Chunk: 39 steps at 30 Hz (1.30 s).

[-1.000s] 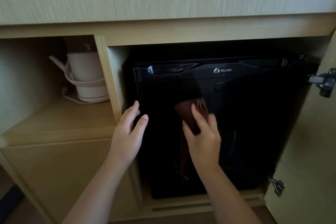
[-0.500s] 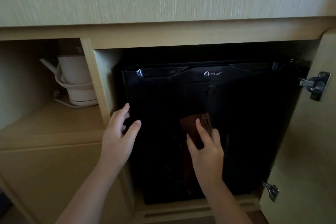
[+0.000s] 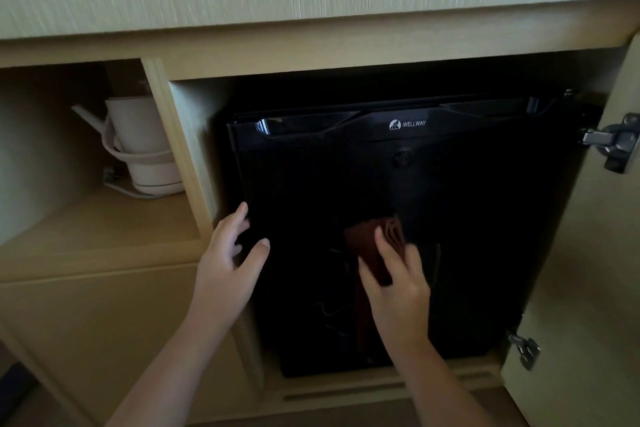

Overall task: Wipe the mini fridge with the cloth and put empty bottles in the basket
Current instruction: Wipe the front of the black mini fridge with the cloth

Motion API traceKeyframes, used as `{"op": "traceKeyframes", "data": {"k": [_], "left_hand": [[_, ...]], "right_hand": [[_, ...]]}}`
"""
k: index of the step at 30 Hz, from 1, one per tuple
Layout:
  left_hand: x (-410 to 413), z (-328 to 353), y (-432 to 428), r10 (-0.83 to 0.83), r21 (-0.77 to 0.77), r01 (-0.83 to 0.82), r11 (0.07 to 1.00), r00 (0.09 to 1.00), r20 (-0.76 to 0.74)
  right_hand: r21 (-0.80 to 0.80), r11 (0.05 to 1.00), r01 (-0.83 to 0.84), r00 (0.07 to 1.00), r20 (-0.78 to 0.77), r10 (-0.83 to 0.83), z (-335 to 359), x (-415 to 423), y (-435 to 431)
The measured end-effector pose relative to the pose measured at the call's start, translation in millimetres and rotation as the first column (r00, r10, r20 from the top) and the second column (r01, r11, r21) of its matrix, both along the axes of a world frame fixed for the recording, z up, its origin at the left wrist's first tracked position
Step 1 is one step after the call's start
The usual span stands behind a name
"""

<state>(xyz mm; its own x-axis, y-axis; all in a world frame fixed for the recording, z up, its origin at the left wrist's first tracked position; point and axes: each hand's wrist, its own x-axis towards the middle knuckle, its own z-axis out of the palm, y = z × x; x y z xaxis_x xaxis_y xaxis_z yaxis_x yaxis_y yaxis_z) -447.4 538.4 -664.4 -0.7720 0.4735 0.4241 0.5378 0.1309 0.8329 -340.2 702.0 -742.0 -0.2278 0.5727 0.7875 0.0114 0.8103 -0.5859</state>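
A: Obs. 1 — the mini fridge (image 3: 450, 218), black, door closed, sits inside a light wood cabinet (image 3: 311, 55). "WELLWAY" is printed near the top of the door.

B: Cloth position?

A: The cloth (image 3: 372, 253), dark reddish-brown, lies flat against the fridge door, about mid-height and left of centre. The right hand (image 3: 394, 288) presses it there with flat, extended fingers; the grip is not curled around it, only palm and fingers holding it to the surface. A dim reflection of cloth and arm shows in the glossy door below.

B: Left hand?

A: The left hand (image 3: 228, 263) is at the door's left edge, fingers spread apart and holding nothing. Fingertips touch or nearly touch that edge; I cannot tell which.

B: Surroundings?

A: The cabinet door (image 3: 588, 253) stands swung wide on the right, with two metal hinges, upper hinge (image 3: 613, 146) and lower hinge (image 3: 524, 350). In the left compartment a white kettle (image 3: 138, 146) stands on its base on a shelf (image 3: 104, 218).
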Motion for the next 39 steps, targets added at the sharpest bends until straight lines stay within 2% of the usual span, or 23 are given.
{"op": "traceKeyframes", "data": {"k": [3,6,12,16,20,23,28,30,33,34,36,39], "left_hand": [[-0.8,-15.0,-4.0,-0.021,-0.058,0.022,0.998,0.999,0.026],[-2.7,-20.5,-6.3,-0.03,-0.078,0.036,0.996,0.997,0.069],[-5.8,-20.2,-2.4,0.013,-0.048,-0.012,0.999,1.0,0.018],[-8.5,-19.9,-4.3,-0.021,-0.04,0.021,0.999,1.0,0.002],[-13.2,-17.8,-6.1,-0.029,0.03,0.028,0.999,0.998,0.059],[-12.1,-15.3,-8.1,-0.048,0.037,0.045,0.998,0.995,0.083],[-11.6,-15.5,-9.7,-0.075,0.026,0.073,0.997,0.992,0.106],[-10.4,-15.1,-9.9,-0.079,0.031,0.076,0.997,0.991,0.107],[-11.0,-16.1,-9.8,-0.091,0.046,0.086,0.995,0.989,0.112],[-11.7,-16.0,-9.6,-0.103,0.046,0.098,0.994,0.988,0.116],[-14.1,-15.6,-10.5,-0.13,0.042,0.126,0.991,0.983,0.126],[-16.3,-13.6,-13.9,-0.172,0.075,0.161,0.984,0.969,0.176]], "right_hand": [[-0.042,0.999,0.0,0.998,0.067,0.003,-34.8,9.2,-0.7],[-0.117,0.993,-0.017,1.0,0.012,0.018,-11.3,-1.8,-11.0],[0.006,1.0,0.009,0.992,-0.122,-0.008,102.3,-37.2,-28.3],[0.08,0.997,-0.007,0.993,-0.117,0.017,123.3,-53.0,-42.3],[0.191,0.981,-0.022,0.999,-0.036,0.03,106.5,-58.2,-45.0],[0.267,0.964,-0.013,0.998,0.063,-0.004,67.1,-55.9,-48.6],[0.291,0.954,-0.069,0.971,0.24,-0.003,9.2,-40.8,-42.9],[0.22,0.974,-0.059,0.983,0.184,0.017,20.7,-37.1,-43.7],[0.036,0.999,0.025,0.996,-0.088,-0.022,83.4,-46.6,-45.9],[0.027,0.999,0.031,0.992,-0.126,-0.027,108.2,-51.2,-45.4],[0.102,0.995,0.014,0.995,-0.101,-0.003,142.6,-59.0,-45.0],[0.209,0.978,-0.011,1.0,-0.023,0.016,143.2,-63.4,-47.0]]}}
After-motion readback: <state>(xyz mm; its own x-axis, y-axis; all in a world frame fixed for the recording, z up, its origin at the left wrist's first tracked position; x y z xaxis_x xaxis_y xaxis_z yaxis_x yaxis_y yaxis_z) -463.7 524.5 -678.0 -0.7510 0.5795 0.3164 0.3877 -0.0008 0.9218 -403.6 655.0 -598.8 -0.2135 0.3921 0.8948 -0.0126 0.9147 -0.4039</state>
